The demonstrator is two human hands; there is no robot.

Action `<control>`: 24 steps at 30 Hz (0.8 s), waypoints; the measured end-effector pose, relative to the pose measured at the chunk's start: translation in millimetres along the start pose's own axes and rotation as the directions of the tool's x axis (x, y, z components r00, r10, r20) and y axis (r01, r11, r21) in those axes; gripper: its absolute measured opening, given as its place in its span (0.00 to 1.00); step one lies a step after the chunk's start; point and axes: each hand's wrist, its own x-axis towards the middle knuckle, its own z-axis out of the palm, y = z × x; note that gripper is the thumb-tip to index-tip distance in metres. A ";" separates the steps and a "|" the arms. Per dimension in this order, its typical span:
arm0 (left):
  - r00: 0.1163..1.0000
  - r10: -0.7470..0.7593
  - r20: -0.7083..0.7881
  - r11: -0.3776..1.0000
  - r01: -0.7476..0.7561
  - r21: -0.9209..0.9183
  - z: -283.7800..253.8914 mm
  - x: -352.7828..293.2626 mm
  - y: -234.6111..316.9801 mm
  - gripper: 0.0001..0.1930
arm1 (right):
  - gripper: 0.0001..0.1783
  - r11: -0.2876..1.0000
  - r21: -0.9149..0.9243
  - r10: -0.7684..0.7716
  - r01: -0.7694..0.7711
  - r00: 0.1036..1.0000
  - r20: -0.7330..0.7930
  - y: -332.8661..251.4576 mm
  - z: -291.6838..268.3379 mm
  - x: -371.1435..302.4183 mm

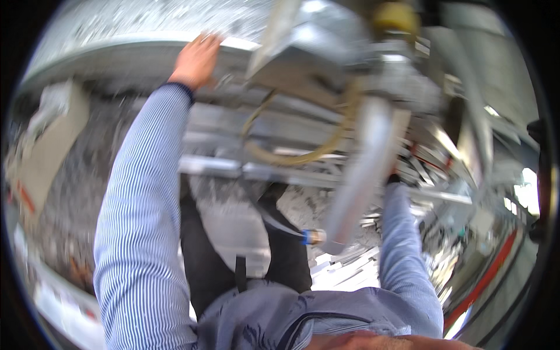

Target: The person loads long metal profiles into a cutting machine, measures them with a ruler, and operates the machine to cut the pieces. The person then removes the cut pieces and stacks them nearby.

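My left hand [198, 60] reaches to the far left and curls over a long pale metal bar [134, 39], fingertips across its top and thumb on the near side. Motion blur softens the fingers. Right of it stands a machine with a blocky metal housing [315, 49] and a thick silver tube [364, 169] slanting down toward me. My right hand is almost wholly hidden behind that tube; only the dark cuff [394, 178] and blue sleeve show, so its fingers cannot be seen. A yellowish hose [291, 158] loops beneath the housing, and a blue fitting [312, 236] sits near the tube's lower end.
Silvery shavings [157, 16] cover the surface beyond the bar. Pale offcuts [347, 271] lie heaped on the floor at my right. A metal rail [210, 165] crosses in front of my legs. At the far left stands a beige panel [49, 151]; a red bar [484, 280] runs along the right.
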 end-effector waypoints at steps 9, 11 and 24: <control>0.998 -0.024 0.066 0.998 0.028 -0.065 -0.4 -0.8 -4.0 0.71 | 0.34 0.730 0.135 0.400 -0.670 0.579 0.710 -416.0 126.3 -346.4; 0.998 -0.021 0.065 0.997 0.026 -0.077 5.4 3.1 -4.6 0.73 | 0.44 0.679 0.107 0.549 -0.726 0.599 0.584 -469.7 123.5 -402.8; 0.995 -0.061 0.074 0.993 0.069 -0.101 1.6 6.6 0.3 0.75 | 0.45 0.629 0.138 0.456 -0.765 0.507 0.731 -484.7 98.0 -430.7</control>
